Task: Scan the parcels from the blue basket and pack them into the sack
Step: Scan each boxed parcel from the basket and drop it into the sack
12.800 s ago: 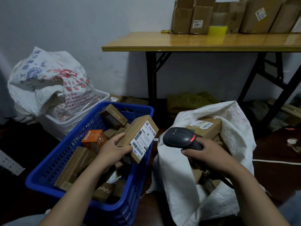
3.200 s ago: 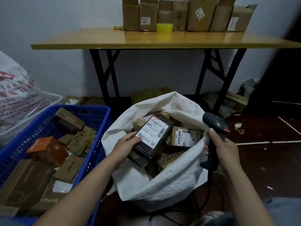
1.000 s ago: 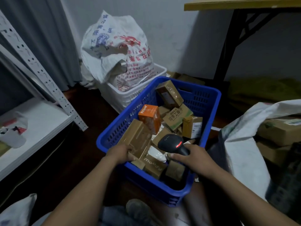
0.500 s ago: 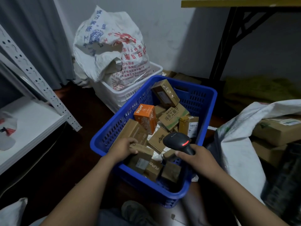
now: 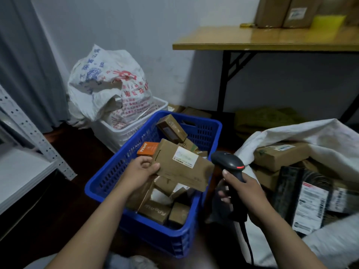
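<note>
My left hand [image 5: 140,172] grips the left end of a flat brown cardboard parcel [image 5: 180,166], held above the blue basket [image 5: 108,177] with its white label facing up. My right hand [image 5: 244,193] is closed around the handle of a black barcode scanner [image 5: 228,162], whose head sits just right of the parcel with a red light showing. Several more cardboard parcels and an orange box [image 5: 146,149] lie in the basket. The white sack [image 5: 330,136] stands open at the right, with labelled parcels inside, among them a black one [image 5: 307,199].
A white basket [image 5: 124,129] holding a printed white bag [image 5: 108,84] stands behind the blue basket. A wooden folding table [image 5: 272,39] with cardboard boxes and a yellow tape roll is at the back right. A grey metal shelf [image 5: 29,164] is at the left. The scanner's cable hangs down near the sack.
My left hand has lifted the flat brown parcel out of the basket and turned its label up. The scanner has moved right and up beside it.
</note>
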